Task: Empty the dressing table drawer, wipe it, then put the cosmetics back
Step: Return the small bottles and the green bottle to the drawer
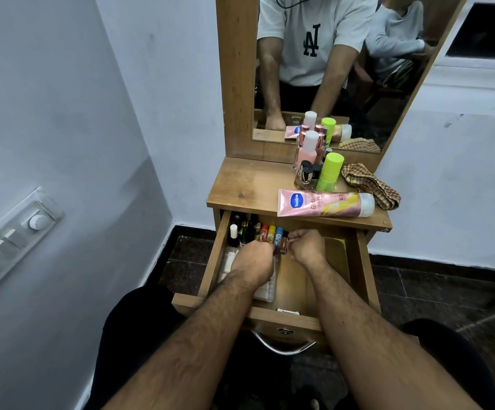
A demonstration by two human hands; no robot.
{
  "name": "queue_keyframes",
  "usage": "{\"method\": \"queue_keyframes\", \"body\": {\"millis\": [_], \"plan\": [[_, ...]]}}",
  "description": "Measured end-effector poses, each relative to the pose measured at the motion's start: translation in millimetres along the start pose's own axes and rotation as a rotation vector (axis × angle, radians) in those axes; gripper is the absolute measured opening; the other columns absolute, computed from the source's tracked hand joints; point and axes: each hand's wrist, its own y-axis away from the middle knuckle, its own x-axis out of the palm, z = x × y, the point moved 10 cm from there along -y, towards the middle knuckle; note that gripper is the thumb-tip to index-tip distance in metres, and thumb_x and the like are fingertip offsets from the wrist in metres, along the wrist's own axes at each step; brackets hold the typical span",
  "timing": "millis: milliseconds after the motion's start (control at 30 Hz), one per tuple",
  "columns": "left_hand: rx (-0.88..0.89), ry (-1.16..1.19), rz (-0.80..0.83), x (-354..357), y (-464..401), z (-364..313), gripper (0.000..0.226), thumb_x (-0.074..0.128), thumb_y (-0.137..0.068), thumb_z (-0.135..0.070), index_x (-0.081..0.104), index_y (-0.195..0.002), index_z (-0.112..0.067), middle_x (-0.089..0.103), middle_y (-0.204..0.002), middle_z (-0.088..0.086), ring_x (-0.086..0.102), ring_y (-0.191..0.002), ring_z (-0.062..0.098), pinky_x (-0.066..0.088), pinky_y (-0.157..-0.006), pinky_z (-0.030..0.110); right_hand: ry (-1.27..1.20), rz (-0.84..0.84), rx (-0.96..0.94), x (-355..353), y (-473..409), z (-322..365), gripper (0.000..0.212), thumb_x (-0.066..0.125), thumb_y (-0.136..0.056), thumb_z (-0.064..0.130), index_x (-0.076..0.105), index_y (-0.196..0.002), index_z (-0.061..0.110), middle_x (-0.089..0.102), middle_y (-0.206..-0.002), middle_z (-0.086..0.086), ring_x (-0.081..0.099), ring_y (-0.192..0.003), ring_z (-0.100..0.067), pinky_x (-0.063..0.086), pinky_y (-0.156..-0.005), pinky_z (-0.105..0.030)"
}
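On the wall at your far left sits a switch panel [12, 235] with a round dial and sockets. The drawer [214, 255] of the dressing table stands pulled out toward you, its metal handle [281, 347] at the front edge. In its back left corner stand dark bottles [244, 229], one with a white cap, and just right of them a row of small coloured tubes [271, 233] in red, yellow and blue. A pale flat packet [265, 287] lies along the left side of the drawer floor, partly under your forearm.

Your left hand [253, 261] is down inside the drawer with its fingers curled at the near end of the coloured row; what they hold, if anything, cannot be told. Your right hand [306, 245] is just beside it, fingers curled round a small bottle [283, 244] at the right end of the row. The right half of the drawer floor shows bare wood.

On the tabletop [246, 184] above, toward the right, stand a pink bottle [309, 150], small dark-capped vials [305, 173] and a green bottle [330, 171]. A pink Vaseline tube [323, 202] lies on its side at the front edge. A checked cloth [372, 182] lies crumpled just behind it, at the far right. The mirror [343, 69] behind reflects you.
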Motion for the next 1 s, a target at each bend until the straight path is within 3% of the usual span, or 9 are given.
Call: {"method": "queue_keyframes", "body": {"millis": [333,467,600,733,833,1000], "plan": [[0.022,0.01,-0.021,2,0,-2,0.026,0.057,-0.093,-0.014,0.063,-0.118,-0.016,0.066,-0.109,0.008,0.064,-0.098,0.025,0.055,-0.084,0.039,-0.006,-0.034,-0.065,-2,0,6,0.018,0.065,-0.089,0.001,0.075,-0.102,0.008,0.073,-0.103,-0.007,0.07,-0.095,-0.026,0.059,-0.087,-0.04],[0.033,0.029,-0.018,1,-1,-2,0.027,0.057,-0.093,-0.015,0.063,-0.119,-0.015,0.066,-0.11,0.009,0.063,-0.099,0.025,0.054,-0.086,0.039,-0.019,-0.04,-0.062,-3,0,7,0.017,0.063,-0.085,-0.001,0.075,-0.088,0.011,0.075,-0.1,-0.01,0.07,-0.093,-0.027,0.058,-0.087,-0.039],[0.045,0.041,-0.04,-3,0,-4,0.027,0.054,-0.095,-0.015,0.061,-0.122,-0.017,0.065,-0.112,0.007,0.062,-0.1,0.023,0.053,-0.086,0.037,0.014,-0.04,-0.046,-11,8,7,0.031,0.061,-0.085,0.0,0.065,-0.063,0.021,0.073,-0.082,-0.006,0.071,-0.084,-0.027,0.061,-0.079,-0.042],[0.099,0.09,-0.135,-21,5,-12,0.024,0.051,-0.097,-0.017,0.064,-0.116,-0.018,0.064,-0.113,0.005,0.062,-0.099,0.021,0.052,-0.083,0.035,0.083,-0.046,-0.082,-28,20,12,0.024,0.063,-0.082,0.006,0.068,-0.063,0.021,0.074,-0.08,-0.005,0.072,-0.082,-0.028,0.061,-0.078,-0.044],[0.147,0.148,-0.233,-40,11,-16,0.021,0.05,-0.096,-0.019,0.067,-0.107,-0.017,0.065,-0.107,0.003,0.061,-0.097,0.022,0.051,-0.08,0.037,0.198,0.067,-0.126,-35,39,27,0.012,0.067,-0.083,0.011,0.073,-0.074,0.018,0.07,-0.079,0.0,0.068,-0.079,-0.022,0.06,-0.079,-0.038],[0.166,0.327,-0.38,-70,23,-14,0.026,0.056,-0.095,-0.023,0.067,-0.118,-0.019,0.068,-0.112,-0.002,0.061,-0.103,0.013,0.05,-0.09,0.033,0.253,0.146,-0.205,-60,69,60,0.018,0.071,-0.087,0.02,0.07,-0.069,0.018,0.069,-0.064,0.003,0.066,-0.066,-0.016,0.06,-0.074,-0.039]]}}
